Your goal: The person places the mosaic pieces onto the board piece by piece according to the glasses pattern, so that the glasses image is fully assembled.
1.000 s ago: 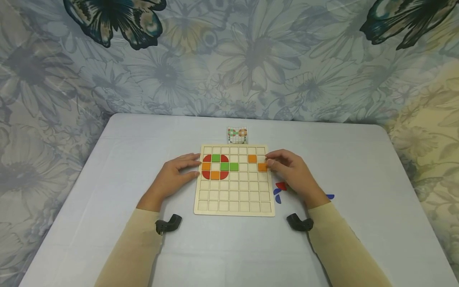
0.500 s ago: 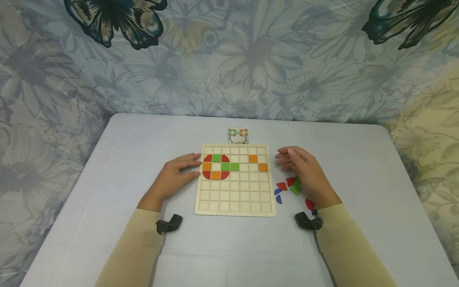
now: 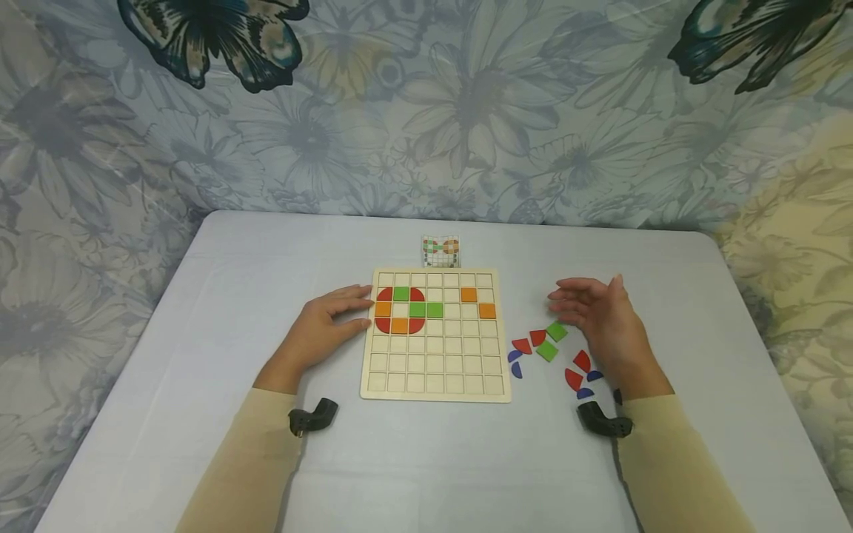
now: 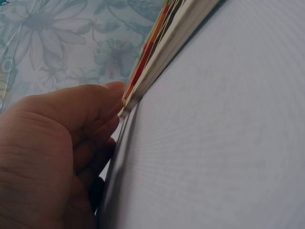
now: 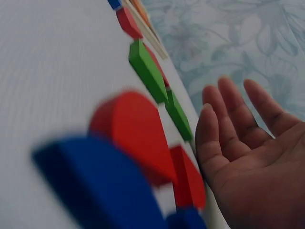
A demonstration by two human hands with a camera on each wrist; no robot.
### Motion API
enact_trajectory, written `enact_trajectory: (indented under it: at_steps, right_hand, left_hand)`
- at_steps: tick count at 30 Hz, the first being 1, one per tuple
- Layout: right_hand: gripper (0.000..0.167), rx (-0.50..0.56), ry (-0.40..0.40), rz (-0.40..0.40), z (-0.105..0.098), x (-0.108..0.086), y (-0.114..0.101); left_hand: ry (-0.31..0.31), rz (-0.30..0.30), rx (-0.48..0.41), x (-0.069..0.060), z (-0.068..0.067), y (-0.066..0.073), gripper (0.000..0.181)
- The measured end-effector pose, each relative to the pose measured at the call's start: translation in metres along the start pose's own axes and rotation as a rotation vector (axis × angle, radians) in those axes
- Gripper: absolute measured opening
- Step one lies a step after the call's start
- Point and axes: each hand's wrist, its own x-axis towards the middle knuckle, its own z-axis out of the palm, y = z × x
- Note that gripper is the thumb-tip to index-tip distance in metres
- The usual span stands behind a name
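A wooden grid board (image 3: pixel 436 363) lies mid-table, with red, green and orange pieces at its upper left and an orange square (image 3: pixel 469 295) and another orange square (image 3: pixel 487 311) at its upper right. My left hand (image 3: pixel 316 333) touches the board's left edge with extended fingers; the left wrist view shows those fingertips at the board's edge (image 4: pixel 157 55). Right of the loose pieces, my right hand (image 3: pixel 609 333) is held palm turned inward, fingers relaxed, holding nothing. Beside it lie green squares (image 3: pixel 547 351), red quarter pieces (image 3: pixel 574 380) and blue pieces (image 3: pixel 585 393); the right wrist view shows a red piece (image 5: pixel 138 133) close up.
A small pattern card (image 3: pixel 441 252) stands or lies just behind the board; which, I cannot tell. The white table (image 3: pixel 426 466) meets a floral cloth backdrop (image 3: pixel 466 111). A dark piece (image 3: pixel 617 397) is partly hidden by my right wrist.
My right hand has moved from the orange square at the board's right edge out to the right, uncovering green, red and blue pieces. My left hand has stayed in place.
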Motion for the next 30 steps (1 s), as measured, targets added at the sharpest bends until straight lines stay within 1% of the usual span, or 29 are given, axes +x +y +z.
enact_trajectory:
  at_steps: [1,5,7,8,10,12,15,17,18,21,23,27,30]
  right_hand:
    - [0.084,-0.006,0.002,-0.001,-0.003,-0.002,0.000]
    - [0.077,0.010,-0.039,-0.046,-0.018,-0.007,0.003]
    - [0.076,-0.017,-0.049,-0.049,-0.022,-0.009,0.005]
    - [0.076,-0.049,-0.044,-0.038,-0.023,-0.009,0.006]
    - [0.076,-0.157,-0.030,-0.002,-0.023,-0.010,0.008]
    - [0.074,-0.288,-0.011,0.069,-0.023,-0.011,0.008]
    - [0.063,-0.449,0.010,0.173,-0.022,-0.013,0.008]
    - [0.054,-0.502,0.010,0.209,-0.020,-0.014,0.008]
    - [0.051,-0.510,0.005,0.209,-0.020,-0.014,0.008]
    - [0.046,-0.556,-0.035,0.173,-0.018,-0.014,0.009]
    - [0.046,-0.613,-0.064,0.150,-0.017,-0.013,0.008]
    - [0.045,-0.718,-0.097,0.147,-0.015,-0.013,0.007]
    - [0.044,-0.755,-0.113,0.138,-0.015,-0.013,0.005]
  left_hand:
    - [0.000,0.000,-0.001,0.000,0.000,0.000,0.039]
    - [-0.001,0.005,0.003,0.000,0.000,-0.001,0.039]
    - [-0.002,0.007,0.004,0.000,0.000,-0.001,0.039]
    - [-0.001,0.008,0.005,0.000,0.000,-0.001,0.039]
    - [-0.002,0.009,0.009,0.000,0.000,-0.001,0.039]
    - [-0.001,0.009,0.012,-0.001,0.000,0.000,0.039]
    - [-0.001,0.009,0.015,-0.001,0.000,0.001,0.039]
    - [0.000,0.007,0.016,-0.001,-0.001,0.001,0.039]
    - [0.000,0.006,0.016,-0.001,-0.001,0.001,0.039]
    - [-0.001,0.005,0.013,-0.002,-0.001,0.000,0.039]
    - [-0.001,0.005,0.011,-0.001,-0.001,0.000,0.039]
    - [-0.003,0.010,0.006,-0.001,-0.001,-0.001,0.039]
    - [-0.003,0.013,0.003,-0.001,0.000,-0.001,0.039]
